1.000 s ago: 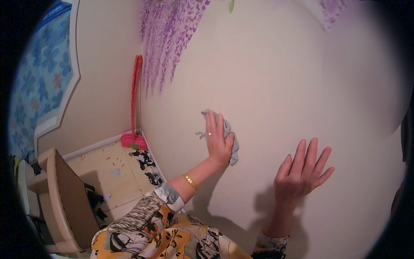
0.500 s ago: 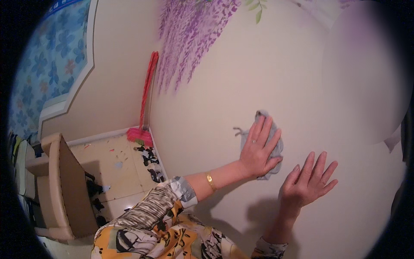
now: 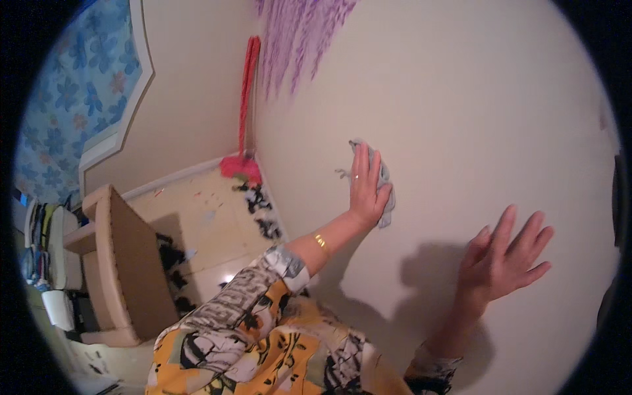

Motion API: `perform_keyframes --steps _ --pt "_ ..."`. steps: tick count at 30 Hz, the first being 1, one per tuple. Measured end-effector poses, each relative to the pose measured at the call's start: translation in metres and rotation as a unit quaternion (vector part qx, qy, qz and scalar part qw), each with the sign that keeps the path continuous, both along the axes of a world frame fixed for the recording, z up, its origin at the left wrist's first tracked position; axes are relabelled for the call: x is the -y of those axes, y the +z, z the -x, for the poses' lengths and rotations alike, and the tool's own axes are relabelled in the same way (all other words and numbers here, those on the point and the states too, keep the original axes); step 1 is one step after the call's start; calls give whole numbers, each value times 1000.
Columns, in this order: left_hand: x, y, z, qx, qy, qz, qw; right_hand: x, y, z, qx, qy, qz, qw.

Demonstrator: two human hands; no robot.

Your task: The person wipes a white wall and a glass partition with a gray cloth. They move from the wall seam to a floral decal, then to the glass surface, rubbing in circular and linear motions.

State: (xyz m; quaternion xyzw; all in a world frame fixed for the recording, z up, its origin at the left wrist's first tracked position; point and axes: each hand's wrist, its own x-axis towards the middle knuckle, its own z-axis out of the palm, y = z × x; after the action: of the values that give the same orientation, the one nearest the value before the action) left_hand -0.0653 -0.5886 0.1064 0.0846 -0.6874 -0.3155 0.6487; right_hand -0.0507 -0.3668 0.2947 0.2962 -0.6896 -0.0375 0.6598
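Observation:
My left hand lies flat on a crumpled grey cloth, pressing it against the pale wall. Its fingers point upward and cover part of the cloth, whose edges show around them. A ring and a gold-coloured bracelet are on that hand and wrist. To the right, my right hand is raised before the wall with its fingers spread and nothing in it. A shadow falls on the wall beside it; whether it touches the wall I cannot tell.
A red-handled broom with a pink head leans in the corner. Dark scraps litter the tiled floor. At left stand a brown box-like piece of furniture and a blue flowered curtain. Purple flowers decorate the wall's upper part.
My left hand and the cloth have slid leftward along the wall. My right hand has shifted to the right, still spread. The whole view has tilted down somewhat.

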Motion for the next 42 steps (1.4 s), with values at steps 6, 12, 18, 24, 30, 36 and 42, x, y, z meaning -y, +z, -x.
perform_keyframes --steps 6,12,18,24,30,36,42 --pt "6 -111 6 114 17 -163 980 4 3 -2 13 7 1 1000" --pt "-6 -215 -2 212 -57 -424 879 17 7 -4 20 7 -5 1000" --pt "-45 -220 16 204 -112 -581 780 24 12 -10 47 9 -8 999" --pt "-40 -107 8 167 -59 -435 883 25 14 -12 79 29 -33 996" --pt "-54 -3 0 68 -31 -117 990 21 12 -4 86 103 -21 991" --pt "-64 77 -22 -2 -71 101 992 16 2 -4 72 237 -9 969" --pt "-78 147 -24 -70 -37 223 972 3 -3 -20 52 257 17 965"
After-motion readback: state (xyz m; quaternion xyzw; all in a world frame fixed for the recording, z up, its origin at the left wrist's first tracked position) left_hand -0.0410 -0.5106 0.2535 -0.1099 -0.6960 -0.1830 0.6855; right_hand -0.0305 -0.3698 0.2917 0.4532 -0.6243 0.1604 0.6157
